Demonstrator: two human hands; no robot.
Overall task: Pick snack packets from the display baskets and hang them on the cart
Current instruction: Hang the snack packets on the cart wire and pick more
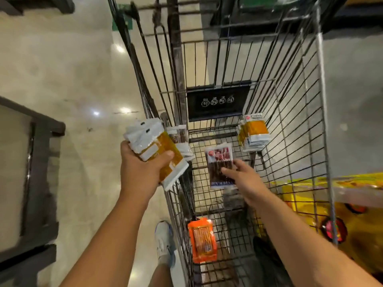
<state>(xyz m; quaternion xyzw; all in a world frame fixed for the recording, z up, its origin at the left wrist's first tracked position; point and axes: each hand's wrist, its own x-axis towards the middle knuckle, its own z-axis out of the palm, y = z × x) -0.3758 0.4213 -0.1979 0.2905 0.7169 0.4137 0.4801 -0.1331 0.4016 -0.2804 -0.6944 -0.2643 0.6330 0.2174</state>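
My left hand (pixel 143 166) grips a bundle of yellow-and-white snack packets (pixel 154 150) just outside the wire cart's (pixel 290 121) left rim. My right hand (pixel 242 177) reaches inside the cart and its fingers hold a dark red packet (pixel 219 164) in the cart's middle. A stack of yellow packets (pixel 253 132) hangs on the cart's right wall. Another small packet group (pixel 179 137) hangs at the left wall. An orange packet (pixel 203 239) hangs lower down, near me.
A black sign (pixel 217 100) is fixed to the cart's far wall. A yellow display bin (pixel 331 204) with packets stands to the right. A dark shelf frame (pixel 41 162) stands at the left on the shiny tiled floor. My white shoe (pixel 164 239) shows beside the cart.
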